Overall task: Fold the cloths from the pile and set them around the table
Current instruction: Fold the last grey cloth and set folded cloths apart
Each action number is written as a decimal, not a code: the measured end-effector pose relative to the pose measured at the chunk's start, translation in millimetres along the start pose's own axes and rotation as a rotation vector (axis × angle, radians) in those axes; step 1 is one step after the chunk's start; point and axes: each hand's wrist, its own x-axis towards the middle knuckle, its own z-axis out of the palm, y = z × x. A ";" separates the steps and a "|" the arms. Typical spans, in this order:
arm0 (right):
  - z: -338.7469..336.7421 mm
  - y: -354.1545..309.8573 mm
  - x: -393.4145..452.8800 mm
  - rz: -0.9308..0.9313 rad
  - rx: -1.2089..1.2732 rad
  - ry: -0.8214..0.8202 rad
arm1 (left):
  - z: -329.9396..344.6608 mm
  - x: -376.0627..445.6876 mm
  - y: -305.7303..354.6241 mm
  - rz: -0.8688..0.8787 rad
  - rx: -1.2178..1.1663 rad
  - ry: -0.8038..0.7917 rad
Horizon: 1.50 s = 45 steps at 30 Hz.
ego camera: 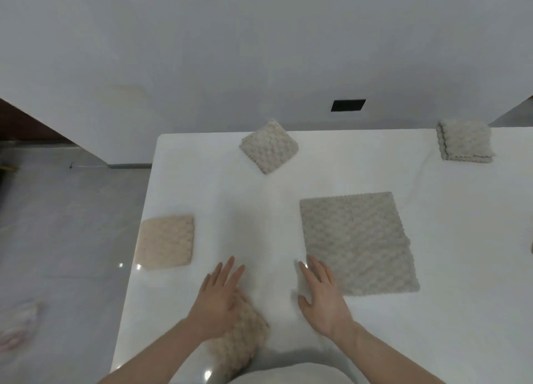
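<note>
A large beige bobbled cloth [357,242] lies spread flat on the white table [259,199], right of centre. My right hand [321,297] hovers with straight fingers over its near left corner. My left hand [220,295] is flat with spread fingers above a folded beige cloth [245,337] at the table's near edge; the hand covers the cloth's far end. Three more folded cloths sit around the table: a cream one [166,241] at the left edge, one turned like a diamond [268,146] at the far edge, and one [464,140] at the far right corner.
The table's left edge drops to a glossy grey floor [63,233]. A white wall with a small dark rectangle [348,105] stands behind the table. Something pale and pinkish [20,326] lies blurred on the floor at lower left.
</note>
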 end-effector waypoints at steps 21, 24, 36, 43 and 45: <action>139.0 -132.1 -101.0 0.248 0.440 -0.061 | 44.6 -112.3 -66.8 -0.287 -0.261 0.223; 144.3 -135.4 -114.1 0.105 0.207 -0.006 | 47.4 -119.2 -69.8 -0.053 -0.075 0.299; 166.4 -136.5 -121.6 0.129 -0.225 -0.283 | 62.1 -117.2 -47.2 0.146 0.315 -0.216; 161.2 -142.5 -120.4 0.077 -0.306 -0.302 | 46.5 -117.5 -45.0 0.086 0.311 -0.281; 157.8 -143.0 -124.2 0.057 -0.313 -0.337 | 38.5 -115.9 -39.5 0.069 0.322 -0.315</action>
